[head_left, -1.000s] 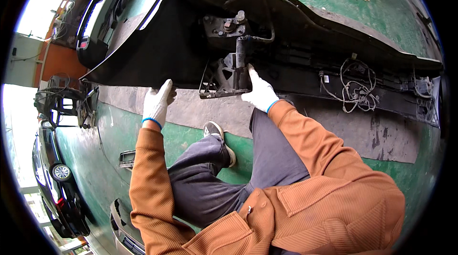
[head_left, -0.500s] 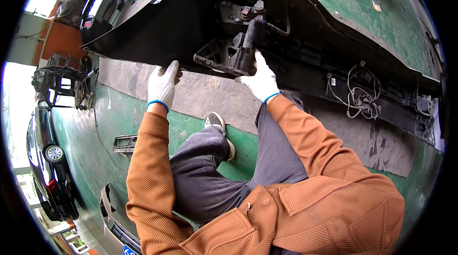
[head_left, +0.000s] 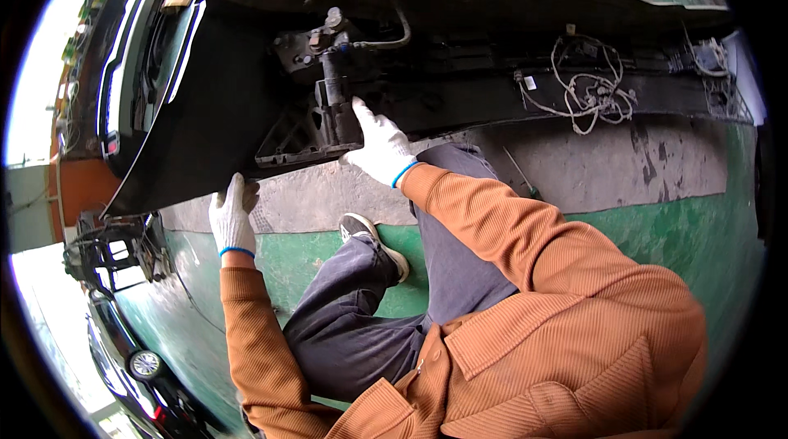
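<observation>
A large black car bumper (head_left: 201, 123) lies across in front of me, its hollow inner side facing up. A dark bracket (head_left: 283, 139) with a cylindrical fitting (head_left: 332, 82) is mounted inside its left part. My left hand (head_left: 233, 217), in a white knit glove, grips the near edge left of the bracket, thumb on the inside and other fingers partly hidden. My right hand (head_left: 382, 146), gloved too, straddles the same edge. One of its digits lies against the bracket's right side and another sits below the edge. A bundle of pale wiring (head_left: 603, 98) hangs farther right inside the bumper.
A grey mat (head_left: 591, 164) covers green floor (head_left: 632, 230) beneath the bumper. A thin tool with a dark handle (head_left: 533, 191) lies on it. Dark machinery (head_left: 119, 250) stands at left, with a black car (head_left: 123, 357) beyond. Another bumper-like part (head_left: 131, 78) is at upper left.
My view has turned, so the bumper and both hands appear farther left, with the bumper's right end higher. Both hands keep their places on its edge. The thin tool on the mat now shows.
</observation>
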A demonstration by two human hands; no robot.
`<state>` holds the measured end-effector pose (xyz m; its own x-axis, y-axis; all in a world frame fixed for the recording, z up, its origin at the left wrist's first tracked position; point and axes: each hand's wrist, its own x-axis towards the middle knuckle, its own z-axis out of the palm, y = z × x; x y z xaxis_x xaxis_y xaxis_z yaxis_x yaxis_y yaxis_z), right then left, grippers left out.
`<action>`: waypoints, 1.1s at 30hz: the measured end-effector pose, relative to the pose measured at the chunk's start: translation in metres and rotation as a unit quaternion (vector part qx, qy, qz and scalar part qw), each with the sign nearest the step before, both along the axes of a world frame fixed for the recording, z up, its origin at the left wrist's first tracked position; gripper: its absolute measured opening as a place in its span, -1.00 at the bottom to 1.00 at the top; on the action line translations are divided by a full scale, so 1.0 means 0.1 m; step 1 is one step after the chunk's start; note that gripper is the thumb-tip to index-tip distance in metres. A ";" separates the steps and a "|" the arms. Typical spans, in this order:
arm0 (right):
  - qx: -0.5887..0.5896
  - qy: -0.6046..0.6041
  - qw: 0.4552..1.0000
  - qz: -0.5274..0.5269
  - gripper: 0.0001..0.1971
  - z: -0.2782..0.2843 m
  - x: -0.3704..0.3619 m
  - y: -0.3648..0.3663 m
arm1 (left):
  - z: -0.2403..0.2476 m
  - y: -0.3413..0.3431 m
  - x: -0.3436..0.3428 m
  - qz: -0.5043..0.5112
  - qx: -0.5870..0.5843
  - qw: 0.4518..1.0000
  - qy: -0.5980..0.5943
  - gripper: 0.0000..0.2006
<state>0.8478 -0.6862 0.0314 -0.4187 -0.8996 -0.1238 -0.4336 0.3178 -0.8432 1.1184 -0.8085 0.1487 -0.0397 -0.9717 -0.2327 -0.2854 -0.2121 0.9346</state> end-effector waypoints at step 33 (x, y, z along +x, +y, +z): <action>-0.077 0.008 0.997 -0.024 0.21 -0.27 -0.05 -0.03 | 0.01 -0.03 0.01 -0.003 0.011 1.000 0.010 -0.72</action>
